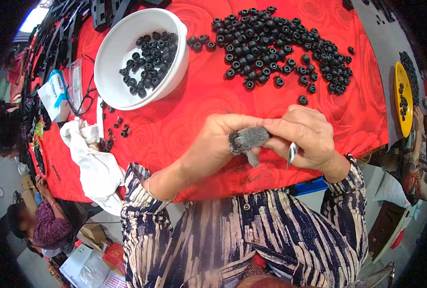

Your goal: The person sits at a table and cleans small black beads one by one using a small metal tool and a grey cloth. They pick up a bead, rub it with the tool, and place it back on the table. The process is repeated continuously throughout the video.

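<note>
Over the near edge of the table, my left hand (208, 144) and my right hand (307, 132) meet. A fuzzy grey knit piece (249, 138) sits at my left fingers; whether they wear it or pinch it I cannot tell. Below it pokes a greyish fingertip-like end. My left fingers are drawn together, and anything small between them is hidden. The right thumb and forefinger close against the knit piece's right end. From my right fist a thin silver blade-like tool (292, 154) points toward me, its other end hidden in the palm.
Many small black ring-like parts (251, 48) lie on the red tablecloth (213, 96), with more in a white bowl (112, 62). At left are a white cloth (96, 168), eyeglasses (85, 100) and a packet (55, 96). A yellow tray (399, 77) and other people flank the table.
</note>
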`<state>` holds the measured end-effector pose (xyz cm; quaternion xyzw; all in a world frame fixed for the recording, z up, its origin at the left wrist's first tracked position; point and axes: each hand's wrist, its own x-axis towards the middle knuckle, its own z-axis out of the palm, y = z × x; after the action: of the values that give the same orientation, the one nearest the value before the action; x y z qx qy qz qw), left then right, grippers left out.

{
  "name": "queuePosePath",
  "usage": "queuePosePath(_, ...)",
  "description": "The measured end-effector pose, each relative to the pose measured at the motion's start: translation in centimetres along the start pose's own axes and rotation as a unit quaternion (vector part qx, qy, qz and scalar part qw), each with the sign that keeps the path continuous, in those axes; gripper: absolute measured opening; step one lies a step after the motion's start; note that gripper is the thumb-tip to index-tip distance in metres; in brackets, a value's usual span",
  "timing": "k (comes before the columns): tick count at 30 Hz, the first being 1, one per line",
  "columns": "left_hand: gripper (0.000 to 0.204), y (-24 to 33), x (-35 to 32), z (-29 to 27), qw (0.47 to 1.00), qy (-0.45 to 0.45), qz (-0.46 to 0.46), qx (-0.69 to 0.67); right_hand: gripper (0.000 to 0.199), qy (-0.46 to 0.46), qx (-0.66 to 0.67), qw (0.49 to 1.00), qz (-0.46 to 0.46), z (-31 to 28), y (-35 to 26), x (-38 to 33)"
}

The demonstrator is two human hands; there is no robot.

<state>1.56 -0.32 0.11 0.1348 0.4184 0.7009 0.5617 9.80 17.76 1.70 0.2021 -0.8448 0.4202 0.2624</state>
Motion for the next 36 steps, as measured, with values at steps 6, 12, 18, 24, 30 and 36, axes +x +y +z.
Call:
queuePosePath(6, 0.022, 0.5, -0.3, 0.5, 0.998, 0.023, 0.038, 0.036, 0.032, 0.009, -0.037, 0.999, -0.011, 0.0, -0.1, -0.1)
queuePosePath(12, 0.022, 0.3, -0.2, -0.1, 0.996, 0.044, 0.051, 0.065, 0.021, -0.076, 0.096, 0.977, 0.175, -1.5, -0.3, 1.0)
queuePosePath(18, 0.022, 0.3, 0.0, -0.4, 0.987, 0.036, 0.105, 0.113, 0.015, -0.08, 0.198, 0.927, 0.309, -1.7, -0.2, 0.9)
queuePosePath(24, 0.025, 0.1, 0.1, -0.4, 0.989, 0.03, 0.103, 0.102, 0.011, -0.107, 0.085, 0.956, 0.258, -1.4, 0.5, 0.8)
queuePosePath(30, 0.024, 0.3, 0.0, -0.2, 0.99, 0.036, 0.087, 0.108, 0.011, -0.119, 0.084, 0.953, 0.265, -1.5, 0.2, 1.0)
queuePosePath(36, 0.024, 0.3, 0.2, -0.4, 0.99, 0.028, 0.075, 0.116, 0.014, -0.109, 0.076, 0.965, 0.225, -1.1, 0.8, 0.4)
